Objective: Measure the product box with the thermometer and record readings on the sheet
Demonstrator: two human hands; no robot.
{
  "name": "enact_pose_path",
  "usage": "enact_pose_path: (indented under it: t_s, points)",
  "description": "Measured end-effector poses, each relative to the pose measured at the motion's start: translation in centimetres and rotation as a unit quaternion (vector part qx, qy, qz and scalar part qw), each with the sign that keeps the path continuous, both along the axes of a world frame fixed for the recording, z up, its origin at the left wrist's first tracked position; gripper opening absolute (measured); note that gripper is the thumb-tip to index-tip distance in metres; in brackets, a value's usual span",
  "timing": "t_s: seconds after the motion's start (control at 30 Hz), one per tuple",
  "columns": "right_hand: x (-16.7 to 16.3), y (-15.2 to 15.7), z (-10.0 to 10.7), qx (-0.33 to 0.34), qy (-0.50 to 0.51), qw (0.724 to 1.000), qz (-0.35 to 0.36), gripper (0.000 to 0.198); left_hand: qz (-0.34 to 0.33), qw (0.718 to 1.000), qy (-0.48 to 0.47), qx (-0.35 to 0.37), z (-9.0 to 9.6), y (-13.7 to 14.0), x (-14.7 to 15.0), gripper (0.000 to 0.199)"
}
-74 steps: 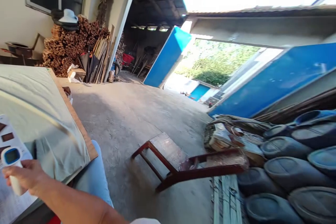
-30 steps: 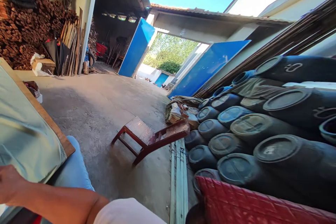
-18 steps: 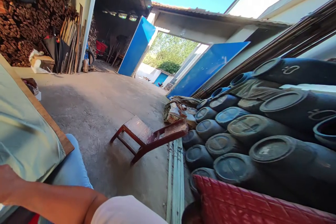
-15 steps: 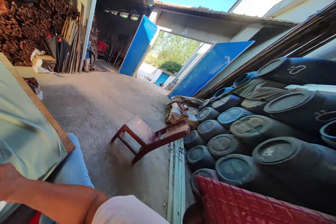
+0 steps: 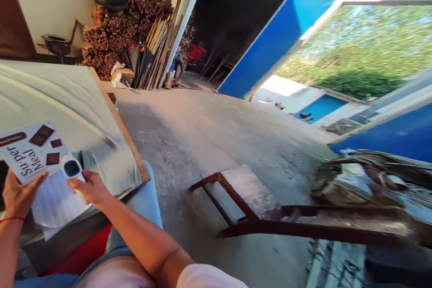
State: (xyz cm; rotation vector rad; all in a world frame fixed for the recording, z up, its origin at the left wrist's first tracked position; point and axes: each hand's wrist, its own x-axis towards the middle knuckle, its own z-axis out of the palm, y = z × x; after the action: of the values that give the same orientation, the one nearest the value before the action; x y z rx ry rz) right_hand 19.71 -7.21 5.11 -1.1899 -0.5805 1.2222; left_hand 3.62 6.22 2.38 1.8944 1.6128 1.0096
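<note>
My left hand point(image 5: 23, 195) grips the lower edge of a flat white pack point(image 5: 18, 144) printed "Su-per Meal" with brown squares; whether it is a box or a booklet I cannot tell. Below it hangs a white sheet with fine print point(image 5: 57, 204), partly covered. My right hand point(image 5: 92, 189) is closed around a white infrared thermometer point(image 5: 71, 168), whose dark screen has a blue rim. The thermometer is at the pack's right corner, in front of the sheet. Both hands are at the near edge of a table point(image 5: 67, 99) under a pale, wrinkled cover.
A wooden chair point(image 5: 249, 193) lies tipped over on the concrete floor to the right. Stacked firewood point(image 5: 111, 31) and upright sticks point(image 5: 162, 49) stand beyond the table. A blue gate leaf point(image 5: 273, 45) is farther back. Bundled material point(image 5: 357, 180) lies at the right.
My view has swung left, away from the barrels, toward the table. Both hands, the printed pack and the thermometer now show; earlier only one forearm and a partly cut-off hand were visible.
</note>
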Motion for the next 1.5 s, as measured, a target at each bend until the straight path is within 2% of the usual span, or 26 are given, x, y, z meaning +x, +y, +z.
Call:
enact_pose_path:
  t_s: [0.07, 0.2, 0.37, 0.63, 1.07, 1.13, 1.2, 1.27, 1.3, 1.37, 1.43, 1.5]
  points:
    - [0.0, -0.2, -0.4, 0.015, -0.002, 1.000, 0.009, 0.042, 0.006, 0.998, -0.051, -0.025, -0.1, -0.2, -0.6, 0.078]
    - [-0.1, -0.8, -1.1, 0.040, -0.007, 0.999, 0.028, 0.041, -0.011, 0.996, -0.093, 0.011, -1.0, -0.4, 0.1, 0.075]
    - [-0.1, -1.2, -1.3, 0.048, -0.020, 0.998, 0.028, 0.041, -0.041, 0.995, -0.089, 0.029, -1.8, -0.4, -0.3, 0.074]
    - [0.0, -1.5, -1.3, 0.051, -0.034, 0.998, 0.031, 0.040, -0.042, 0.996, -0.071, 0.041, -2.6, 0.0, -0.7, 0.078]
    - [-0.2, -1.4, -1.9, 0.066, -0.055, 0.996, 0.033, 0.038, -0.050, 0.993, -0.095, 0.047, -2.3, -0.3, -0.6, 0.077]
    - [0.4, -1.2, -2.4, 0.066, -0.080, 0.994, 0.037, 0.037, -0.056, 0.992, -0.104, 0.047, -2.3, -0.3, -0.6, 0.076]
    - [1.9, -0.7, -2.8, 0.047, -0.148, 0.988, 0.025, 0.033, -0.057, 0.992, -0.101, 0.048, -2.6, 0.0, -0.7, 0.077]
    - [4.1, 0.0, -3.2, -0.002, -0.271, 0.962, -0.015, 0.029, -0.058, 0.993, -0.084, 0.057, -3.2, 0.4, -0.9, 0.079]
    - [5.3, 0.4, -3.4, -0.038, -0.346, 0.937, -0.045, 0.029, -0.062, 0.993, -0.074, 0.065, -3.6, 0.7, -1.0, 0.082]
    - [7.7, 1.2, -3.8, -0.116, -0.478, 0.867, -0.081, 0.031, -0.078, 0.991, -0.056, 0.088, -4.5, 1.2, -1.1, 0.091]
    - [9.5, 1.6, -4.4, -0.169, -0.563, 0.805, -0.080, 0.031, -0.099, 0.988, -0.042, 0.113, -5.3, 1.5, -1.2, 0.100]
    - [10.6, 1.8, -5.1, -0.191, -0.612, 0.765, -0.066, 0.031, -0.116, 0.984, -0.032, 0.128, -5.8, 1.5, -1.2, 0.105]
